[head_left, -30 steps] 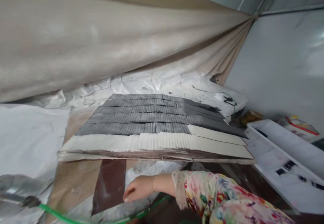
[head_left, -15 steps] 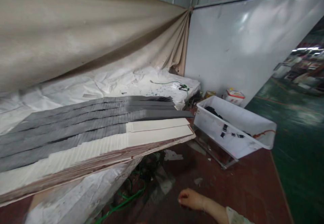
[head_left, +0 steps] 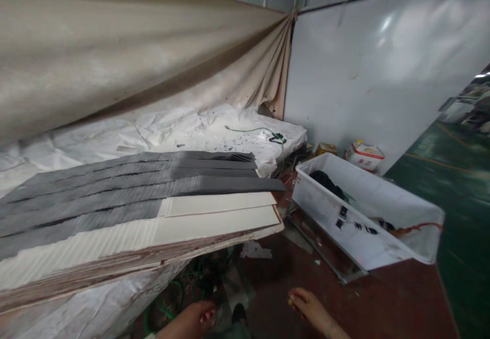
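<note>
My left hand (head_left: 191,321) hangs low at the bottom edge, fingers curled in, and nothing shows in it. My right hand (head_left: 308,306) is beside it over the red floor (head_left: 383,303). Its fingers are pressed together, with a small yellowish speck at the tips that I cannot make out. Neither hand touches the wooden board (head_left: 126,265) up to the left. Overlapping rows of grey strips (head_left: 115,191) and cream strips (head_left: 214,216) lie on that board. The board rests on a table wrapped in white plastic sheet (head_left: 184,129).
A white plastic bin (head_left: 356,226) with dark items stands on the floor to the right. A white pouch (head_left: 363,156) and a tin lie behind it. A green hose (head_left: 168,303) coils under the table. A beige curtain (head_left: 115,58) hangs behind, and a white wall panel (head_left: 363,73) stands at right.
The view has swung right from the board to the bin. My right hand has moved slightly right, and my left hand has come into view at the bottom.
</note>
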`<state>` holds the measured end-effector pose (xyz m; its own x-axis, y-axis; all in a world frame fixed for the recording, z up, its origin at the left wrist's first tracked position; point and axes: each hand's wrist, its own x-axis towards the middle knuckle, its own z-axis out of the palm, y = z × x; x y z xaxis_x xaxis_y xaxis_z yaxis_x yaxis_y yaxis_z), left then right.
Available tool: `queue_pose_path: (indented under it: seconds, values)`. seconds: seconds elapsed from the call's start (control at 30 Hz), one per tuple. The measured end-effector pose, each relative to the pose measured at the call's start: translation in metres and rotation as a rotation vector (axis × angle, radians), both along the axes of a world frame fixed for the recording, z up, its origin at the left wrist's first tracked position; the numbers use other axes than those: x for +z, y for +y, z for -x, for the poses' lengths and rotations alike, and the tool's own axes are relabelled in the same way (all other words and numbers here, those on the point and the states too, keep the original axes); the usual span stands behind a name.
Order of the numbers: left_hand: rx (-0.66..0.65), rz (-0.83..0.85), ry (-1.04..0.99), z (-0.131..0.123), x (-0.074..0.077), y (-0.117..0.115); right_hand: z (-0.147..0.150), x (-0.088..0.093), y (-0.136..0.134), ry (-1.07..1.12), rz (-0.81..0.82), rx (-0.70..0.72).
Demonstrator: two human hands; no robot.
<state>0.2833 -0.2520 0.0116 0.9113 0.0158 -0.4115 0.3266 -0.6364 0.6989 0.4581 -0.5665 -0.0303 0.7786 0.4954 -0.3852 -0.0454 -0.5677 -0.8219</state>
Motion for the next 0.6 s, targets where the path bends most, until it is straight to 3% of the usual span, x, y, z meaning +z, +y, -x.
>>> queue_pose_path:
  seconds: [0.13,0.33,0.47,0.6]
  values:
    - [0.104,0.203,0.039,-0.045,-0.013,0.004,-0.054,0.015,-0.014,-0.107,-0.002,-0.046]
    - [0.251,0.413,0.172,-0.105,-0.025,-0.01,-0.141,0.027,-0.057,-0.207,0.075,-0.236]
    - [0.428,0.571,0.172,-0.126,-0.037,-0.012,-0.211,0.026,-0.086,-0.258,0.144,-0.25]
    - [0.613,0.647,0.152,-0.132,-0.052,-0.017,-0.304,0.026,-0.101,-0.415,0.247,-0.244]
